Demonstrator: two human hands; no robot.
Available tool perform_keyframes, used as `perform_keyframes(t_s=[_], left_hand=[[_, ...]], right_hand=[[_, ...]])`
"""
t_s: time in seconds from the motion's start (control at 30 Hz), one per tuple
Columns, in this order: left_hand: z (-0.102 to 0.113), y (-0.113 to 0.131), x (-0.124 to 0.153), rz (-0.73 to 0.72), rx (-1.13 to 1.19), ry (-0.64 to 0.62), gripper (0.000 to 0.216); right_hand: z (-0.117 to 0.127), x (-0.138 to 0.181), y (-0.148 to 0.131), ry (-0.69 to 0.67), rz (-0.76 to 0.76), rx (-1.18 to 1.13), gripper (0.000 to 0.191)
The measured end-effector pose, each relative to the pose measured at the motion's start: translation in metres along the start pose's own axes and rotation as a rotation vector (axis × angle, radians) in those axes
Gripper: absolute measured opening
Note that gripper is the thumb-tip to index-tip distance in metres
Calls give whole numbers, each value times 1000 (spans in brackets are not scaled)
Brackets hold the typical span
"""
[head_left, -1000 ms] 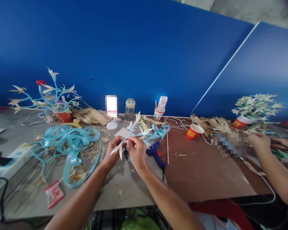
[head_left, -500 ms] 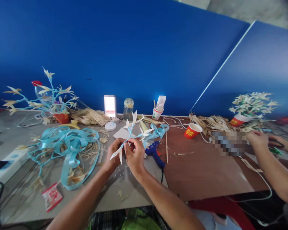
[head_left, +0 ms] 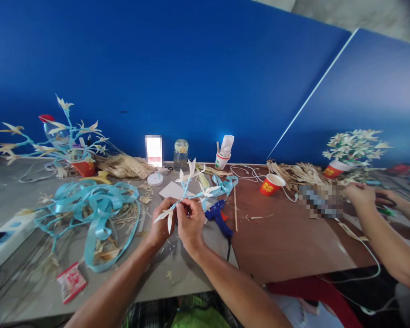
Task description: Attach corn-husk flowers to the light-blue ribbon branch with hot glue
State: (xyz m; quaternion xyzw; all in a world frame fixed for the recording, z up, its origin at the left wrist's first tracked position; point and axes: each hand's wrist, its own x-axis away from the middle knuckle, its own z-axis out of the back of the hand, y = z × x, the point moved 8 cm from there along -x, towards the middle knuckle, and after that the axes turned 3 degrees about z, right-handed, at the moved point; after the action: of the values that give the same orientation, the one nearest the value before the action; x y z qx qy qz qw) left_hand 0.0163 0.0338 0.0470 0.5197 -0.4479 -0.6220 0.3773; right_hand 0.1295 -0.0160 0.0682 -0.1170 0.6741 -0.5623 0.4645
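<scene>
Between my two hands is a flower branch (head_left: 185, 190), its stem wrapped in light blue ribbon and tipped with several pale, pointed husk-like flowers. My left hand (head_left: 161, 222) grips the stem from the left, fingers curled round it. With thumb and fingers pinched together, my right hand (head_left: 190, 223) holds the same stem near its lower flower. Blue ribbon (head_left: 220, 186) trails off to the right behind my right hand. A blue glue gun (head_left: 219, 218) lies just right of that hand. A large tangle of light blue ribbon (head_left: 99, 205) sits on the table to the left.
Left are a ribbon-wrapped branch arrangement in a red cup (head_left: 84, 168), a white power strip (head_left: 12, 239) and a red packet (head_left: 71, 282). A jar (head_left: 181, 154) and a red paper cup (head_left: 272, 184) stand farther back. At right, another person's hands (head_left: 362, 196) work near dried husks.
The view has shifted slightly, so the surroundings appear a little farther left. Both hands keep hold of the flower branch, and its lower flower has tilted a little to the left.
</scene>
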Motion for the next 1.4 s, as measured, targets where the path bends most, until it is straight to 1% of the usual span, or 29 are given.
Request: perform_keyframes(t_s=[0.1, 0.27, 0.33, 0.47, 0.53, 0.87, 1.0, 1.17, 1.27, 1.33, 1.4], left_hand=[[0, 6, 0, -90, -96, 18, 15], [-1, 14, -2, -247, -234, 20, 21], [-2, 17, -2, -286, -314, 25, 23], [-3, 21, -2, -322, -524, 38, 25], [-2, 23, -1, -336, -586, 53, 24], [-3, 36, 3, -363, -614, 101, 24], [-3, 33, 3, -339, -599, 92, 23], [-2, 28, -1, -256, -536, 75, 23], [0, 19, -5, -151, -429, 70, 24], [0, 10, -8, -78, -324, 53, 26], [-1, 0, -10, -9, -200, 29, 23]], right_hand=[[0, -1, -2, -4, 23, 7, 12], [1, -2, -7, -13, 105, -5, 9], [2, -2, -8, -24, 128, -31, 8], [2, -2, -8, -33, 132, -74, 7], [2, -3, -7, -35, 131, -85, 7], [2, -4, -5, -63, 92, -121, 7], [1, -4, -3, -73, 87, -120, 7], [2, -5, 0, -49, 59, -131, 7], [0, -6, 6, -38, 13, -145, 9], [-1, -7, 9, -37, -16, -156, 10], [-2, -8, 12, -40, -32, -169, 10]])
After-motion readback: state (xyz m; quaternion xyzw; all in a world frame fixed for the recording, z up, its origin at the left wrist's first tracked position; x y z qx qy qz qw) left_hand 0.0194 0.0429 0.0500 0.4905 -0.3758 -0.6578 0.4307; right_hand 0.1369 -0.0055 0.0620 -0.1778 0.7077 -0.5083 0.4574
